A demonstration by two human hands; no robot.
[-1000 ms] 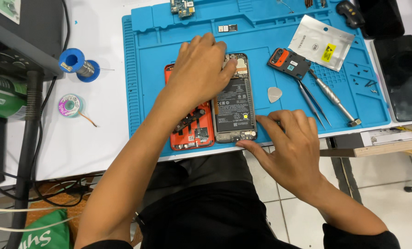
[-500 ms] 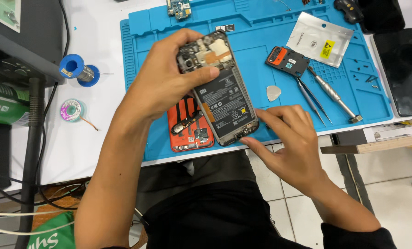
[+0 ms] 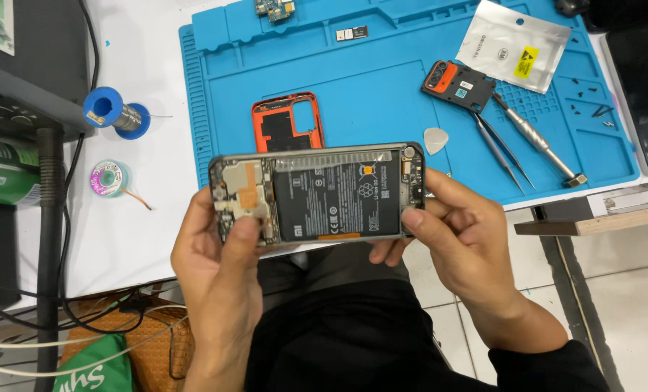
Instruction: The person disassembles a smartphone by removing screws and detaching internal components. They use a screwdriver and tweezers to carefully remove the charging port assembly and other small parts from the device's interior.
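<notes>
Phone: opened smartphone [image 3: 317, 192], back cover off, black battery [image 3: 336, 201] and circuit board exposed; held sideways in mid-air over the lap, at the near edge of the blue work mat [image 3: 382, 87].
Left hand: left hand [image 3: 219, 272] closed on the camera end, thumb pressed on the board area, fingers wrapped underneath.
Right hand: right hand [image 3: 458, 239] clamped on the opposite end, thumb on the frame edge, fingers behind.
On mat: orange back cover [image 3: 288, 123] just beyond the phone; small camera cover plate [image 3: 457, 83], pale triangular pick [image 3: 435, 139], tweezers [image 3: 502, 152] and screwdriver [image 3: 538, 141] to the right; silver anti-static bag [image 3: 514, 43] farther back; loose screws [image 3: 592, 109] near the right edge.
Off mat: solder spool [image 3: 113, 112] and wick reel [image 3: 108, 178] on the white table [image 3: 142, 218].
Risk, drop: phone hangs past the table edge; a slipped grip would likely send it to the tiled floor.
Risk, board: thumb pressure on bare components could bend a connector or flex cable.
Risk, battery: twisting the frame may stress the cell.
Risk, screws: unsecured; a brushed sleeve could scatter them.
</notes>
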